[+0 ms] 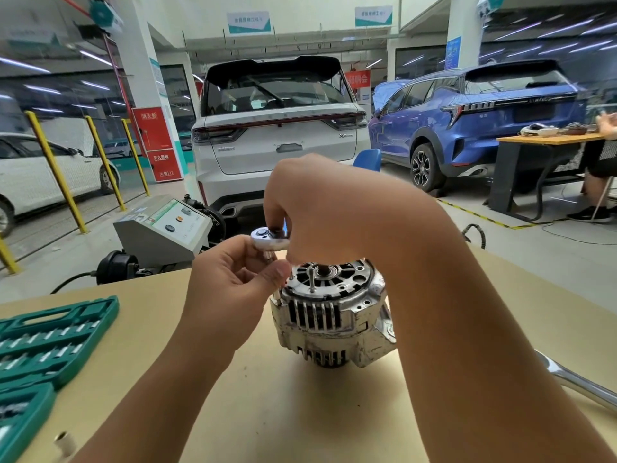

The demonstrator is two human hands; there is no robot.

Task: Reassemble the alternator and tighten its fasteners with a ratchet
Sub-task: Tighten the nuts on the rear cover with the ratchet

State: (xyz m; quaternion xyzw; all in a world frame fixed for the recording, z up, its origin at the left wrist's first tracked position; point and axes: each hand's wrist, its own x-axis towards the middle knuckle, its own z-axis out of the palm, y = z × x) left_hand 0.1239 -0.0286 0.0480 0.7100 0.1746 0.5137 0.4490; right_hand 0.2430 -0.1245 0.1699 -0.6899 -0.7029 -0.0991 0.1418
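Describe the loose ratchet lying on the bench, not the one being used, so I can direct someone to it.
Start at the tan workbench and find the silver alternator standing in its middle. Look past it to the bench's right edge, under the right forearm: a long chrome ratchet handle lies flat there. Unlike the small ratchet head held above the alternator, nobody is touching it.

Socket case (50, 342) left of alternator (330, 315)
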